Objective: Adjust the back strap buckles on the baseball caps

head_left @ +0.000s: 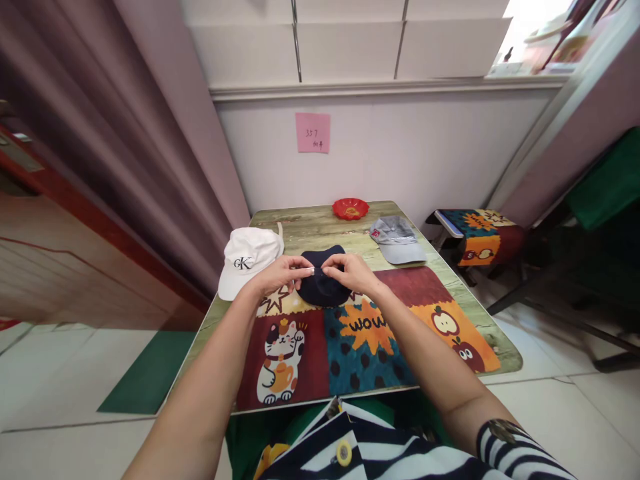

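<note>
A dark navy cap (pixel 324 293) lies at the middle of the table, on the upper edge of the patterned mat. My left hand (pixel 284 273) is closed in a pinch at the cap's middle, where a small pale bit shows by the fingertips. From the other side, my right hand (pixel 354 272) pinches the cap close to the left fingertips. Exactly which part of the cap the fingers grip is too small to make out. A white cap (pixel 253 257) with dark letters sits left of my left hand. To the right, beyond my right hand, is a grey cap (pixel 399 241).
A red scalloped dish (pixel 351 209) stands at the far edge of the wood-look table (pixel 300 223), near the wall. The colourful mat (pixel 310 347) covers the near part. A stool (pixel 480 230) with a phone-like object on it stands at the right. A curtain (pixel 165 133) hangs left.
</note>
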Motion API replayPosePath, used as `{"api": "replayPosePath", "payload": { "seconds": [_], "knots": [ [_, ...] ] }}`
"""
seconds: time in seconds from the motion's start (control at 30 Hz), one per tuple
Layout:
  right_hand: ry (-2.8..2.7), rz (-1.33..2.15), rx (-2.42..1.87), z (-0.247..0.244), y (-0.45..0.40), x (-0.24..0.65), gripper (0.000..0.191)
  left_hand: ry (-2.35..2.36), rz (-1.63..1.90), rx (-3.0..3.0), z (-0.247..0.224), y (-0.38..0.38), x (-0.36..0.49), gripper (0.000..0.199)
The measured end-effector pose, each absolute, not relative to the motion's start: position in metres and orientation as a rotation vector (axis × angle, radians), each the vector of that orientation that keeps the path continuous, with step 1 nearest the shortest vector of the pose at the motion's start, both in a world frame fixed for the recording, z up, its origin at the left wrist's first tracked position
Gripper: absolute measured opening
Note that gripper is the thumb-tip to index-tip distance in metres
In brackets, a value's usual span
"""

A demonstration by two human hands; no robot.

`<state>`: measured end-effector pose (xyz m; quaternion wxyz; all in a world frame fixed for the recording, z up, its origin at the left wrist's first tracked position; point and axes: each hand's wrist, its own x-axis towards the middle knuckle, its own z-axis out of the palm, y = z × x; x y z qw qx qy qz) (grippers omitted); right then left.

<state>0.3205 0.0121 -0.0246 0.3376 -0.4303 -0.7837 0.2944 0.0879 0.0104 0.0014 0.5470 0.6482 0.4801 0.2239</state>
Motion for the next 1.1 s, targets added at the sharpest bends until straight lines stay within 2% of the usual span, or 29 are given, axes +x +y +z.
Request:
{"api": "replayPosePath", "payload": {
  "seconds": [0.57, 0.93, 1.1],
  "knots": [
    [-2.062, 0.75, -1.062, -0.032, 0.015, 0.305, 0.018, 1.149, 0.576, 1.527, -0.006, 0.005, 0.086, 0.034],
    [-1.789, 0.73, -1.146, -0.041, 0.022, 0.33, 0.022, 1.181, 0.637, 1.474, -0.016, 0.008, 0.084, 0.025],
    [-1.748, 0.793, -1.131, -0.04, 0.023, 0.346, 0.024, 1.157, 0.649, 1.472, -0.02, 0.01, 0.082, 0.028]
  ]
}}
